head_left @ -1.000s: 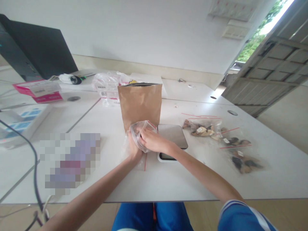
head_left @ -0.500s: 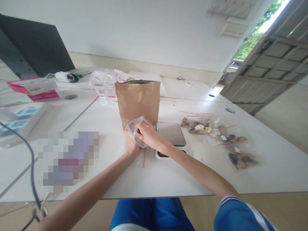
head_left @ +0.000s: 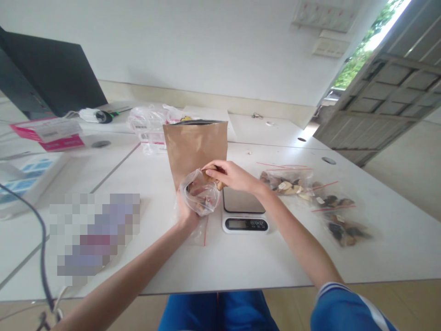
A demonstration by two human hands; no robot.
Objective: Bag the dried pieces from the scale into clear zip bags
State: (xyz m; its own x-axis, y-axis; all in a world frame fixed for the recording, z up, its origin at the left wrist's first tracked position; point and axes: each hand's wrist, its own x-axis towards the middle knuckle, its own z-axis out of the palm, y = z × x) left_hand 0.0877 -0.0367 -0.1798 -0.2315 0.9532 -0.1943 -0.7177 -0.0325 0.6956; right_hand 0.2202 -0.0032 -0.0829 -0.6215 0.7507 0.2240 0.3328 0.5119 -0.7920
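In the head view, the left hand (head_left: 188, 209) was closed around the lower part of a small clear bag (head_left: 200, 196). It held the bag from below and behind, with the mouth turned up and to the right, probably so that the opening stayed wide for the other hand. Some dark pieces were visible inside the bag.

The right hand (head_left: 231, 176) was just above the mouth of the bag. Its fingers were pinched together on a small brown piece (head_left: 218, 184), and the piece was at the rim of the opening, not deep inside. I could not tell if the piece touched the plastic.

Right behind both hands stood a brown paper pouch (head_left: 196, 146), upright and with its top open. Just to the right of the grip, under the right wrist, was a scale (head_left: 245, 215); its plate was bare and its display faced the person. It was placed close, probably so a bag can go on it with a short move.

Further right of the right hand lay three filled bags (head_left: 312, 195) with red strips, flat on the table (head_left: 241, 262) and well apart from the grip. Below the left hand one flat bag with a red strip (head_left: 206, 230) lay on the table.

Far to the left of the grip were a pink box (head_left: 51, 133) and a laptop (head_left: 51, 76).
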